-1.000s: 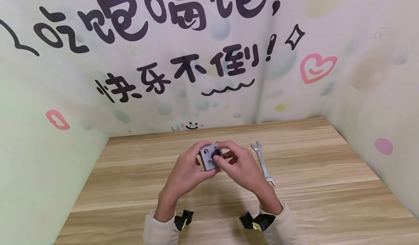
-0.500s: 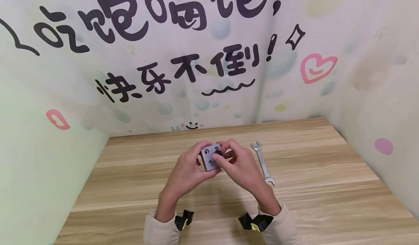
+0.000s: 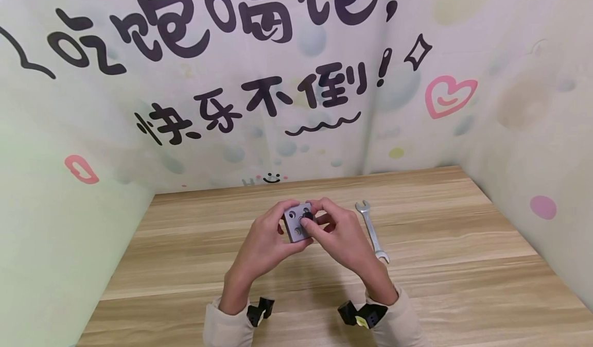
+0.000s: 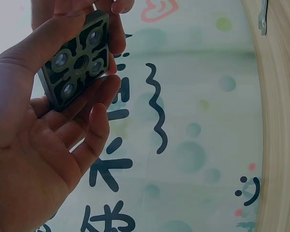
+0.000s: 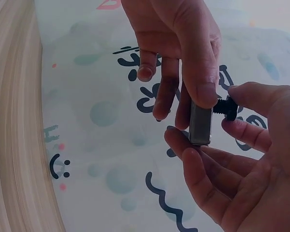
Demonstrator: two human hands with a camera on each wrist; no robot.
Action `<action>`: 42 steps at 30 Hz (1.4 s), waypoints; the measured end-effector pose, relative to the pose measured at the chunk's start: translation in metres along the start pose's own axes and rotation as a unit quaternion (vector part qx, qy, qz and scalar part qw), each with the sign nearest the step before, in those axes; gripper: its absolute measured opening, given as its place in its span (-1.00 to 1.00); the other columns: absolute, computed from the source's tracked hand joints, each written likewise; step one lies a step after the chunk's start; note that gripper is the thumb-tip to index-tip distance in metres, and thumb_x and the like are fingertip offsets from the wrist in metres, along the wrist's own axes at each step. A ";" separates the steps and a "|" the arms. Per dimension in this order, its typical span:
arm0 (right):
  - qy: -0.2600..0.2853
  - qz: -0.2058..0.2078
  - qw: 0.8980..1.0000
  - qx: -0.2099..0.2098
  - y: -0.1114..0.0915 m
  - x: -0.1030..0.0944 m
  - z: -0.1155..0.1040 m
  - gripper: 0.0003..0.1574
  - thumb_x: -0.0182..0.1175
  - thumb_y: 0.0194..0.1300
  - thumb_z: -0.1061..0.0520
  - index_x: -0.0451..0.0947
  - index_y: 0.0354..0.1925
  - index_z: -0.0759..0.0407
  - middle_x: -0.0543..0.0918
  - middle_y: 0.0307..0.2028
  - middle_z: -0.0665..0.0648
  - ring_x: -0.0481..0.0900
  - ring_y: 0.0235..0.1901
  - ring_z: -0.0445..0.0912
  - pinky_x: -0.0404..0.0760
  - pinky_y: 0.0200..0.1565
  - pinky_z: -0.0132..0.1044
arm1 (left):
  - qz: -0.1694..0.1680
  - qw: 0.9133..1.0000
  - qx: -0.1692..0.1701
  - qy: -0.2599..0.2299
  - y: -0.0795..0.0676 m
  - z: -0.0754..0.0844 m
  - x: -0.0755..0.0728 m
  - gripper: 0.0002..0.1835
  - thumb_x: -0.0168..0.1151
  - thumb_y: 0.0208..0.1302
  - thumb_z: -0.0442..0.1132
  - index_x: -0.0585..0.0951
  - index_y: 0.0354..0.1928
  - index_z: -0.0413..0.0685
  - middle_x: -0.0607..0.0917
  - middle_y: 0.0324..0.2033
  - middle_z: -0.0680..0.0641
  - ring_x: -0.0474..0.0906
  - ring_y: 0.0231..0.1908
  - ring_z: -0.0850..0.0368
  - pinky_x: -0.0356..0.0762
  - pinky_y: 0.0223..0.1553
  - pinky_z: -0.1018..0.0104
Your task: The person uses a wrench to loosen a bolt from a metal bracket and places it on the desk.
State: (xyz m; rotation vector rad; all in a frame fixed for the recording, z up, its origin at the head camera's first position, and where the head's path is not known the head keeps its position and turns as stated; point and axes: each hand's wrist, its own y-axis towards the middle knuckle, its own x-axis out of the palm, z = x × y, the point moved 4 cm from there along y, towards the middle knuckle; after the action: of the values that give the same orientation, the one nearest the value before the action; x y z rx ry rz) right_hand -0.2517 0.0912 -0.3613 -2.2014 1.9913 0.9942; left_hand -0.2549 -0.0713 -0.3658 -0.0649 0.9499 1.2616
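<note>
L hand [image 3: 265, 241] is gripping block [image 3: 295, 223] by edges, prob. keeping face accessible. R hand [image 3: 342, 233] is pinching blk. bolt [image 5: 228, 108] by head.

Matt plate [image 3: 296, 223], glossy metal wrench [image 3: 372, 231], smooth wood-grain tabletop [image 3: 454, 244]

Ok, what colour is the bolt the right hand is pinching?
The bolt is black; it shows best in the right wrist view.
</note>
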 end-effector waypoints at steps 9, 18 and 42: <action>-0.004 -0.012 1.000 -0.008 0.000 -0.001 0.000 -0.82 0.31 0.32 0.14 0.58 -0.11 0.10 0.69 0.04 0.17 0.73 -0.26 -0.11 0.66 -0.31 -0.35 | 0.000 1.000 0.002 0.003 0.000 0.000 0.000 -0.26 0.61 -0.06 -0.19 0.49 0.21 -0.11 0.67 -0.08 0.00 0.50 -0.31 0.23 0.51 -0.37 0.42; -0.004 -0.022 1.000 -0.018 0.000 -0.001 0.000 -0.76 0.30 0.31 0.16 0.60 -0.04 0.12 0.68 0.05 0.17 0.73 -0.25 -0.13 0.65 -0.32 -0.34 | -0.004 1.000 -0.003 0.003 0.000 0.000 0.000 -0.26 0.60 -0.04 -0.19 0.49 0.22 -0.13 0.67 -0.05 -0.01 0.50 -0.28 0.22 0.51 -0.35 0.41; 0.009 0.006 1.000 0.018 0.000 0.000 0.001 -0.83 0.35 0.28 0.12 0.51 -0.30 0.06 0.70 0.03 0.18 0.70 -0.42 -0.19 0.65 -0.43 -0.35 | -0.002 1.000 -0.003 0.005 0.000 0.001 0.000 -0.26 0.62 -0.06 -0.17 0.49 0.20 -0.04 0.66 -0.10 0.04 0.49 -0.30 0.24 0.50 -0.36 0.42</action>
State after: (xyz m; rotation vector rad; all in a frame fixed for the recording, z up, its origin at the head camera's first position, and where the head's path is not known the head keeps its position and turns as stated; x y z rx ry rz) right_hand -0.2525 0.0916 -0.3621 -2.1902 2.0164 0.9341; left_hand -0.2542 -0.0703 -0.3653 -0.0783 0.9528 1.2615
